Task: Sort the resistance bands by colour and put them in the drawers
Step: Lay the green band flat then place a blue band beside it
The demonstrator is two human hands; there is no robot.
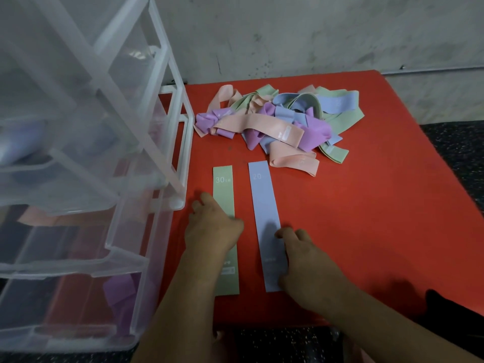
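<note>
- a clear plastic drawer unit (146, 106) stands at the left edge of the red table (366, 218), with at least three drawers stacked in view
- the lowest drawer holds a purple band (117, 292). the one above shows a pink band (36, 216) through its front, and a pale blue shape sits higher up, too blurred to name
- two bands lie flat and straight, side by side but apart, near the front of the table: one green band (222, 184) marked "30 lb" and one blue band (263, 200) marked "20"
- behind them is one tangled pile of bands (275, 124) in four colours: pink, green, purple and blue. they overlap too much to count
- the left hand (213, 229) lies palm down on the green band, fingers loosely bent and reaching off its left edge, gripping nothing
- the right hand (306, 260) rests on the blue band's lower right side, fingertips down on it, with no pinch visible
</note>
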